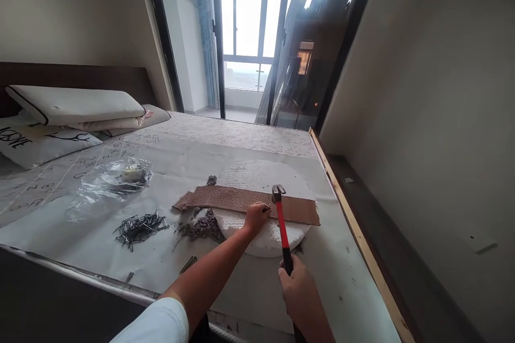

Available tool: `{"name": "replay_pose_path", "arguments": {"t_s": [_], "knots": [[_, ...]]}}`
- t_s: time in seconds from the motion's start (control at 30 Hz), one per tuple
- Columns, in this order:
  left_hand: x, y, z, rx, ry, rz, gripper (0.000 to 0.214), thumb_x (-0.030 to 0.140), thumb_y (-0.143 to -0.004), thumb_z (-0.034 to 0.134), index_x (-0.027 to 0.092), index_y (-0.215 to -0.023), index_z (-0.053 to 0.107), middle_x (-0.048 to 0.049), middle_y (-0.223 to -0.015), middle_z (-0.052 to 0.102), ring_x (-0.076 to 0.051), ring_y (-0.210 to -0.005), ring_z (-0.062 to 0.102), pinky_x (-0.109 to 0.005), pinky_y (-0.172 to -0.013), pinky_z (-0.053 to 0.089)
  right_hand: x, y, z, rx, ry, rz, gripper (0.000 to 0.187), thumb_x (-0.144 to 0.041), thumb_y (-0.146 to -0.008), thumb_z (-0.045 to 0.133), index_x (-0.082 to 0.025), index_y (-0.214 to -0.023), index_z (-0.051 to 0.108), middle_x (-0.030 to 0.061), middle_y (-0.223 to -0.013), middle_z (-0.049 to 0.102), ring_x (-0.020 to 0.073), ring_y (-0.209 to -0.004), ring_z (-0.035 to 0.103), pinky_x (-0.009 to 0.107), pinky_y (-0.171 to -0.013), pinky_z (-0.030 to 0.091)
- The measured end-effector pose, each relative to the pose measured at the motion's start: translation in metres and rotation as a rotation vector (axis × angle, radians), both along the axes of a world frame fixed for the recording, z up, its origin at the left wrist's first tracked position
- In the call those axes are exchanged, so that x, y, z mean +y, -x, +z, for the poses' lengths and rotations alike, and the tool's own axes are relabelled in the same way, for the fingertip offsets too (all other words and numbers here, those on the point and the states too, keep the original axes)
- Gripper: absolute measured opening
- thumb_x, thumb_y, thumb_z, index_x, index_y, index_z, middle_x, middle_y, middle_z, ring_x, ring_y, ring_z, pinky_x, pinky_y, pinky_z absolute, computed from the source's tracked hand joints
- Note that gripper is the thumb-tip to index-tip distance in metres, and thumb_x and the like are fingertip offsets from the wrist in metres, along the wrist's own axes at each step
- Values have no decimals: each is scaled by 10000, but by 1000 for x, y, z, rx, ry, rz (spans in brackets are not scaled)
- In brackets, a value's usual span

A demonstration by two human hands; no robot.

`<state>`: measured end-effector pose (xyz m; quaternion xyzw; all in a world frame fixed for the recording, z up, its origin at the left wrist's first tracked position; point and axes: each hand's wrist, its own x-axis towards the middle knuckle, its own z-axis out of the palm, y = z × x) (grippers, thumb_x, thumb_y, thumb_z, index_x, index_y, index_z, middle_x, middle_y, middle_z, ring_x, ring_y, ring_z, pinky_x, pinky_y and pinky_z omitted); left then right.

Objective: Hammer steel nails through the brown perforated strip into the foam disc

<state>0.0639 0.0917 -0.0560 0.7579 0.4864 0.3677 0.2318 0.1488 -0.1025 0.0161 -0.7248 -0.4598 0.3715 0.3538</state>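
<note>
My right hand (298,284) is wrapped round the handle of a claw hammer (282,225) with a red and black grip; its metal head is raised over the brown board. My left hand (256,217) pinches a small dark nail (266,208), partly hidden by the fingers, against the board near the hammer head. The long brown board (300,210) is dotted with holes on its left part and bare on its right. It lies across a round white foam slab (257,171). A loose pile of nails (140,228) lies to the left.
Small grey-brown bits (205,226) are heaped by the slab's left edge. A clear plastic bag (116,179) with things inside lies on the bed. Pillows (84,106) rest by the headboard. A wooden rail (354,230) runs along the right edge, near the wall.
</note>
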Motion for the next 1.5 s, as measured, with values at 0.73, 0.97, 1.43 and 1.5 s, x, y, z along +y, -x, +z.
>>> {"name": "replay_pose_path", "arguments": {"t_s": [0.73,0.97,1.43,1.5], "knots": [[2,0,-2,34,-14,-7,118,130,-738,577,160,-695,683,-35,-717,657,-134,-692,575,-230,-638,395,1,2,-8,39,-33,-23,132,-254,-755,417,-184,-805,517,-20,-533,476,130,-453,456,231,-445,332],[3,0,-3,69,-35,12,138,127,-731,564,154,-650,673,-36,-695,645,-136,-681,567,-233,-640,384,3,4,-12,51,-5,-19,88,-221,-726,433,-184,-739,512,-7,-552,490,138,-486,473,238,-469,341],[1,-1,-3,64,-31,-3,141,112,-736,560,151,-712,693,-48,-737,662,-142,-693,584,-233,-629,401,5,3,-14,72,1,-28,103,-220,-724,434,-181,-763,521,-13,-527,484,140,-468,475,236,-463,340],[1,0,-3,70,-24,7,131,119,-736,569,147,-703,692,-51,-732,662,-143,-687,586,-233,-623,403,6,3,-15,80,40,-14,83,-221,-721,440,-184,-738,512,-15,-519,474,141,-466,476,236,-459,341]]}}
